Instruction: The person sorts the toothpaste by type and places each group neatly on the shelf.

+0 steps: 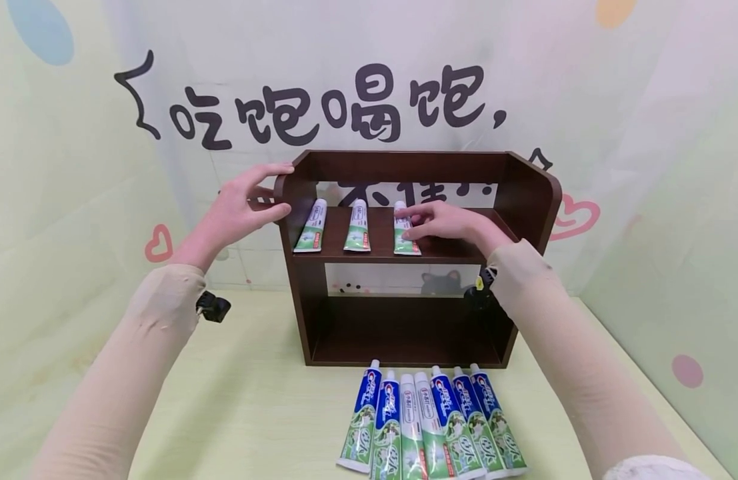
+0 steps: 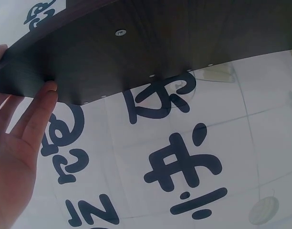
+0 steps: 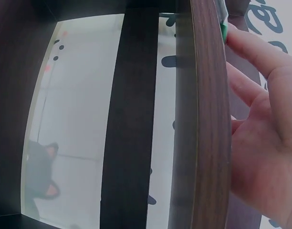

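Note:
A dark brown two-tier shelf point(image 1: 405, 259) stands on the table. My left hand point(image 1: 239, 203) grips the upper front part of its left side panel point(image 2: 136, 43), with fingers on both faces of the panel in the left wrist view. On the upper tier, my right hand point(image 1: 443, 221) pinches a white-and-green toothpaste tube point(image 1: 407, 245) that lies with its cap to the back. In the right wrist view the right hand point(image 3: 265, 114) is behind the board edge, and only a green sliver of the tube shows. Two matching toothpaste tubes point(image 1: 312, 228) point(image 1: 358, 227) lie to its left, spaced apart.
In front of the shelf, a row of several toothpaste tubes lies on the pale table point(image 1: 243, 400): blue-and-green ones point(image 1: 361, 420) and two white-and-green ones point(image 1: 412, 420). The lower tier point(image 1: 405, 330) has a bare board. A printed cloth wall point(image 1: 345, 40) hangs close behind.

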`<state>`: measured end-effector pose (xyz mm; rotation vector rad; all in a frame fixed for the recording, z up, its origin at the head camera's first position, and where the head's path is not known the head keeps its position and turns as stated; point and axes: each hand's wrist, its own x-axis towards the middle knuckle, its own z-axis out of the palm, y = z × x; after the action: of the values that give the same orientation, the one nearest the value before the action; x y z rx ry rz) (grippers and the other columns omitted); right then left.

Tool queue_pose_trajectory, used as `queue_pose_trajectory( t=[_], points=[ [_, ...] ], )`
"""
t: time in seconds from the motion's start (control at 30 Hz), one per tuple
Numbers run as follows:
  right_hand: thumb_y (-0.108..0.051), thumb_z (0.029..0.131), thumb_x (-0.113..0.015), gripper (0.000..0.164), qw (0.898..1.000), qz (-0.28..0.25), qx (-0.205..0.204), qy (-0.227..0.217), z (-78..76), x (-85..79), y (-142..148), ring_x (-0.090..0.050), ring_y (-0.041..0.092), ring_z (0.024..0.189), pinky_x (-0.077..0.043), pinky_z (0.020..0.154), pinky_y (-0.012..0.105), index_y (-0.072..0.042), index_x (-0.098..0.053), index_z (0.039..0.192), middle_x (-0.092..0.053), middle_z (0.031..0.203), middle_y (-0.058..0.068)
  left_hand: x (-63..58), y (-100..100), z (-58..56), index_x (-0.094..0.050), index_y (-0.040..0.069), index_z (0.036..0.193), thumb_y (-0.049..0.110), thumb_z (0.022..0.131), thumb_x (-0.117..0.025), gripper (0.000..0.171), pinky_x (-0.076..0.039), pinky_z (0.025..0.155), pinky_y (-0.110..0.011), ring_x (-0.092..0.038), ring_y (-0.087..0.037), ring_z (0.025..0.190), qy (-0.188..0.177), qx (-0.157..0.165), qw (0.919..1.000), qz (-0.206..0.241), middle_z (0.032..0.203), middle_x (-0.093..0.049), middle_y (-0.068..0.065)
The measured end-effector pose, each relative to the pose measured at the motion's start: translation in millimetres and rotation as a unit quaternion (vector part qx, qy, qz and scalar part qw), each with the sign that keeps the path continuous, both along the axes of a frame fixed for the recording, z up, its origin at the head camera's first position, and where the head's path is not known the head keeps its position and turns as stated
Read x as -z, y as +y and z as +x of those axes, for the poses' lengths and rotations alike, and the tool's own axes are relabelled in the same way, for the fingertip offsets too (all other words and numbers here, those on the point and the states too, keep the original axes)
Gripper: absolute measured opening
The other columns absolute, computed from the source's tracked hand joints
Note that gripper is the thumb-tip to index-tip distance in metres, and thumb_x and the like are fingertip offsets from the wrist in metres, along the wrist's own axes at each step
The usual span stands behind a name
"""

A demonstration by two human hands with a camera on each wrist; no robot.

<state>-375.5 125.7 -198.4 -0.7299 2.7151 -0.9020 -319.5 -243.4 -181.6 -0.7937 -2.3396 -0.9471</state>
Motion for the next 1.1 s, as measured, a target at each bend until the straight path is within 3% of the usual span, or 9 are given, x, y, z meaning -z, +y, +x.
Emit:
queue_pose_trajectory(
  t=[0.27,0.73,1.1],
  points=[
    [-0.037,0.092,-0.065,0.06,1.0,0.004,0.006,0.002,-2.0,2.8,-1.1,-0.039,0.027,0.127,-0.036,0.112,0.048,-0.029,-0.046,0.148,-0.045,0.141,0.012,0.9,-1.0,0.0,-0.053,0.016,0.141,0.009,0.088,-0.072,0.057,-0.055,0.079,-0.007,-0.064,0.003,0.087,-0.001,-0.001,1.0,0.003,0.149,-0.051,-0.002],
    [-0.036,0.09,-0.068,0.062,1.0,0.001,-0.004,0.023,4.0,-1.0,3.9,-0.046,0.025,0.122,-0.04,0.107,0.042,-0.022,-0.048,0.147,-0.052,0.141,0.01,0.6,0.3,-0.6,-0.053,0.015,0.141,0.01,0.088,-0.072,0.056,-0.054,0.079,-0.007,-0.064,0.004,0.087,0.007,-0.003,1.0,-0.005,0.149,-0.052,-0.001],
    [-0.035,0.09,-0.069,0.065,1.0,-0.001,0.006,0.023,6.3,2.5,2.7,-0.045,0.027,0.126,-0.039,0.112,0.047,-0.022,-0.045,0.149,-0.049,0.145,0.011,1.6,0.3,0.0,-0.054,0.016,0.141,0.01,0.088,-0.072,0.056,-0.054,0.079,-0.007,-0.064,0.003,0.087,0.007,-0.004,1.0,-0.001,0.149,-0.052,-0.002]
  ],
)
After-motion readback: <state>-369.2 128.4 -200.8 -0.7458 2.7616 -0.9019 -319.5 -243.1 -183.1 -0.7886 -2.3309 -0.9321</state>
